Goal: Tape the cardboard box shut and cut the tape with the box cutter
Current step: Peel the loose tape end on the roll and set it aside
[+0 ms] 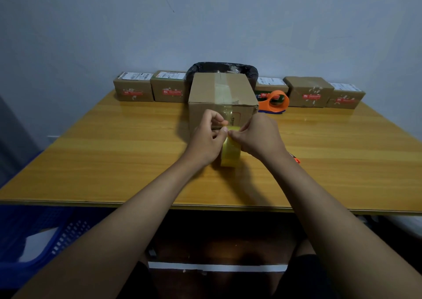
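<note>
1. The cardboard box [222,97] stands on the wooden table [102,143] just beyond both hands, flaps down, with a strip of clear tape already running along its top seam and over the near edge
2. The tape roll [230,155] stands on edge on the table, just in front of the box and between the hands
3. The left hand [206,140] is curled nearly closed, thumb and forefinger pinched at the top of the roll, seemingly picking at the loose tape end
4. The right hand [258,136] is wrapped round the roll's far side, fingers bent, steadying it
5. The roll looks light and stiff, its film thin, slick and clingy; best held through the core or by its rim, with the free end pinched at a corner so it does not fold onto itself
6. The box looks light and rigid; its walls would dent under hard pressure, so press along the seam
7. An orange tip [296,160] peeks out beside the right wrist, possibly the box cutter; too hidden to say
</note>
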